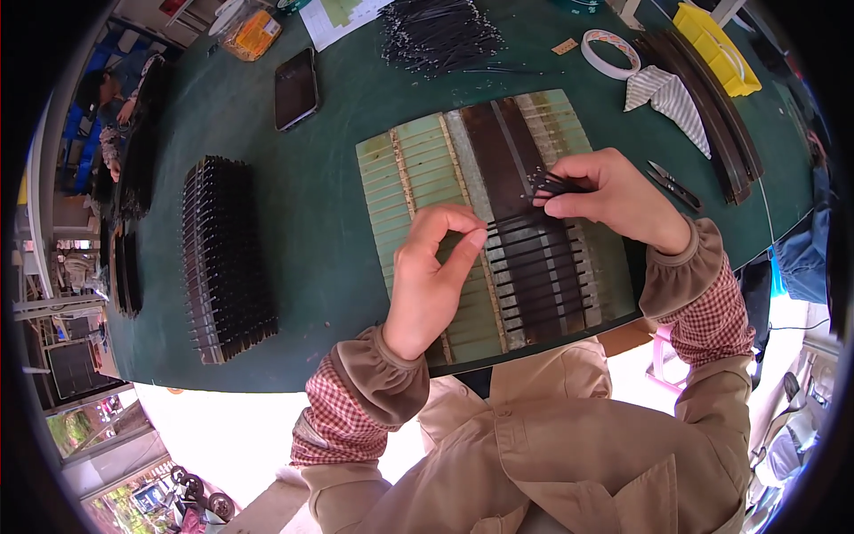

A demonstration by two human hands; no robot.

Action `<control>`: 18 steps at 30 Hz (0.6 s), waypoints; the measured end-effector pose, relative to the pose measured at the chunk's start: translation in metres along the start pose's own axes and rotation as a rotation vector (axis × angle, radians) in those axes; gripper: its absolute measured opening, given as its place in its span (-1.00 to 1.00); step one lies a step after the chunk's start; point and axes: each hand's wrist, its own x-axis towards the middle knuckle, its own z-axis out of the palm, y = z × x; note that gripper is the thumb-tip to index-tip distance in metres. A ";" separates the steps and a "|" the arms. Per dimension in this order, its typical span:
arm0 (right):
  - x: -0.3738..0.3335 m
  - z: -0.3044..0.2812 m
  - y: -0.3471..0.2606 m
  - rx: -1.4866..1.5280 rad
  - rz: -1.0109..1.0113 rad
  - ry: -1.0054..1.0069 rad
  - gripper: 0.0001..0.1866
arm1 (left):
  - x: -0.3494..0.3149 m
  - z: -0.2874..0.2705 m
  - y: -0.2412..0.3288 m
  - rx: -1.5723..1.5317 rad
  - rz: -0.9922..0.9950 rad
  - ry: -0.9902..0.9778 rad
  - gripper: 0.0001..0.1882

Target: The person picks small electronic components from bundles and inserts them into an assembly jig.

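Observation:
A pale green grooved board (382, 191) lies in front of me, with a wide dark brown strip (485, 147) running along it. Several short black wires (525, 271) sit side by side across the strip's nearer part. My left hand (434, 267) pinches the left end of the farthest black wire in that row, thumb against forefinger. Over the strip's right side, my right hand (609, 196) is closed round a small bundle of black wires (553, 184) whose pale tips point to the far left.
On the green table stand a stack of wired strips (222, 258), a phone (296, 89) and a heap of black wires (440, 36). To the right lie a tape roll (610, 54), a striped cloth (669, 100), small scissors (674, 185), brown strips (703, 107) and a yellow tray (717, 49). Another person (120, 107) sits far left.

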 end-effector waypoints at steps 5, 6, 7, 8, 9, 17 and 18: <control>0.011 -0.002 0.014 -0.066 -0.100 0.127 -0.82 | -0.002 -0.008 -0.002 0.369 0.219 0.070 -0.87; 0.013 -0.001 0.013 -0.080 -0.107 0.144 -0.82 | -0.003 -0.009 -0.003 0.380 0.205 0.079 -0.87; 0.015 0.000 0.013 -0.077 -0.106 0.144 -0.82 | -0.004 -0.009 -0.004 0.381 0.203 0.077 -0.87; 0.016 0.001 0.012 -0.112 -0.118 0.147 -0.82 | -0.005 -0.009 -0.005 0.387 0.211 0.075 -0.87; 0.017 0.001 0.011 -0.147 -0.129 0.151 -0.81 | -0.005 -0.009 -0.006 0.393 0.219 0.073 -0.87; 0.018 0.001 0.018 -0.223 -0.144 0.152 -0.81 | -0.005 -0.009 -0.010 0.423 0.233 0.055 -0.82; 0.018 0.002 0.017 -0.227 -0.165 0.168 -0.81 | -0.005 -0.010 -0.010 0.426 0.234 0.044 -0.78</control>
